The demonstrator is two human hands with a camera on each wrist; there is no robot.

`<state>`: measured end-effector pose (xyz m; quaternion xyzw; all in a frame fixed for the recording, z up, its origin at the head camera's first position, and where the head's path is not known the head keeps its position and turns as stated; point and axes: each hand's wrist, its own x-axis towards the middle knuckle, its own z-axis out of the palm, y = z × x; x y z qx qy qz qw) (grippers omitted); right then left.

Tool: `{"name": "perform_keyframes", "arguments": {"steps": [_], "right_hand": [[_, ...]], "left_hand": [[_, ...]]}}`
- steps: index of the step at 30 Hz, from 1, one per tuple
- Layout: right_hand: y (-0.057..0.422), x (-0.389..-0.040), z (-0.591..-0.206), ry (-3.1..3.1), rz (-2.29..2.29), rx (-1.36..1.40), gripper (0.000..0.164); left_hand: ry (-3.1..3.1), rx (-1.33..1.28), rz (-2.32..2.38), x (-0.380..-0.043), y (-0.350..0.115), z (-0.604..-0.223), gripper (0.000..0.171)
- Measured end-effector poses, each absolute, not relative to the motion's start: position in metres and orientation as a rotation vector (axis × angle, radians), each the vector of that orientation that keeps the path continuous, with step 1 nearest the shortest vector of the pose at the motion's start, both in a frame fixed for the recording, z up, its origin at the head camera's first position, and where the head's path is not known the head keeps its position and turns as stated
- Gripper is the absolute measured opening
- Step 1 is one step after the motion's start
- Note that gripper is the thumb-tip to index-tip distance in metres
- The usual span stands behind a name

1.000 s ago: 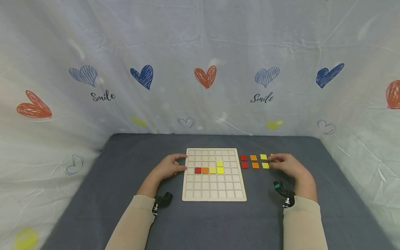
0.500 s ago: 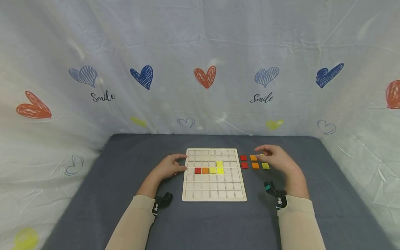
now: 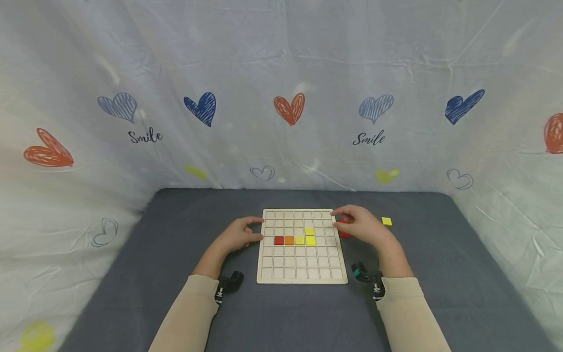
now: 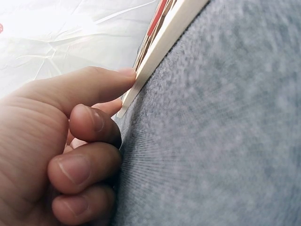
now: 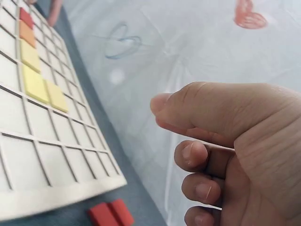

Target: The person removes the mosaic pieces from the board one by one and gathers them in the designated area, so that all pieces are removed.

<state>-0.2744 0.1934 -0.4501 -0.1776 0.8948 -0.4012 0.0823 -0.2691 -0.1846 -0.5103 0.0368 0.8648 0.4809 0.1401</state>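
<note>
A pale wooden grid board lies on the dark cloth. My left hand touches its left edge with index finger and thumb; its other fingers curl below in the left wrist view. On the board, a red tile, an orange tile and a yellow tile form a row with a second yellow tile, and a third yellow sits above the row's end. My right hand is at the board's upper right edge, thumb and index finger apart, with no tile visible between them.
Two red tiles lie just off the board's right edge, partly covered by my right hand in the head view. A loose yellow tile lies farther right. A white curtain with printed hearts hangs behind the table.
My right hand has moved left, from the loose yellow tiles to the board's right edge, uncovering the far yellow tile. The left hand stays at the board's left edge.
</note>
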Motion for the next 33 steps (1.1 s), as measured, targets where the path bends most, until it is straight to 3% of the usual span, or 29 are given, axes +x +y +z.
{"name": "perform_keyframes", "arguments": {"steps": [20, 33], "right_hand": [[0.146, -0.276, -0.486, 2.680, -0.877, -0.692, 0.042], [0.137, -0.275, -0.490, 2.817, -0.908, -0.648, 0.027]], "left_hand": [[2.504, 0.082, 1.397, -0.268, -0.183, -0.510, 0.059], [2.509, 0.092, 1.407, -0.269, -0.184, -0.511, 0.058]]}}
